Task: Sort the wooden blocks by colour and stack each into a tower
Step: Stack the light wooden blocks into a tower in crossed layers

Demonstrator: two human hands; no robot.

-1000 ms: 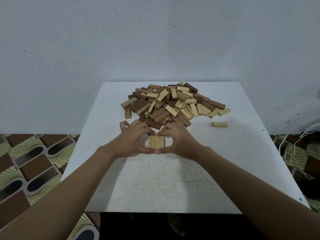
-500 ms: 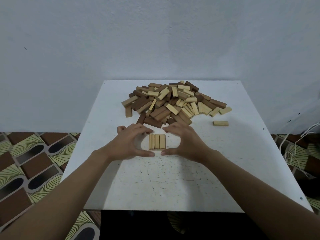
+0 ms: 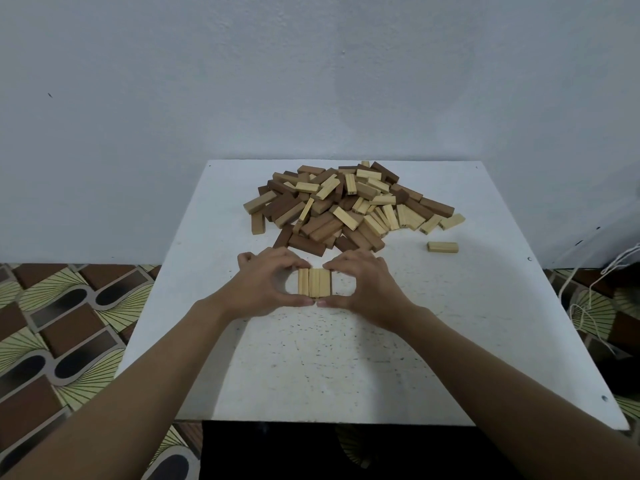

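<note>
Pale wood sets the scene: three light blocks (image 3: 314, 283) lie side by side at the centre of the frame on the white desk (image 3: 346, 358), framed by my two hands. My left hand (image 3: 266, 285) curls around the row from the left, fingertips over its far end and thumb at its near end; my right hand (image 3: 367, 285) mirrors it from the right, and the two thumbs almost meet just below the blocks. Both hands are half closed, cupping the row and pressing on its ends rather than lifting anything. A thin gap shows between the leftmost block and the other two.

Above them, in the upper middle of the frame, sits the unsorted pile (image 3: 346, 206) of light and dark blocks, and one stray light block (image 3: 442, 247) lies apart at the right.

As I judge it, this is the squaring of the first layer of the light tower, with nearly the whole task ahead. To do it well I would close that gap with a gentle squeeze from the sides, bring the near and far ends flush with thumbs and fingertips, then ease off straight and slowly so nothing skews. A true base matters: any twist here would likely carry upward. Dark blocks from the pile's near edge lie close behind my fingers, so I would keep clear of them.
</note>
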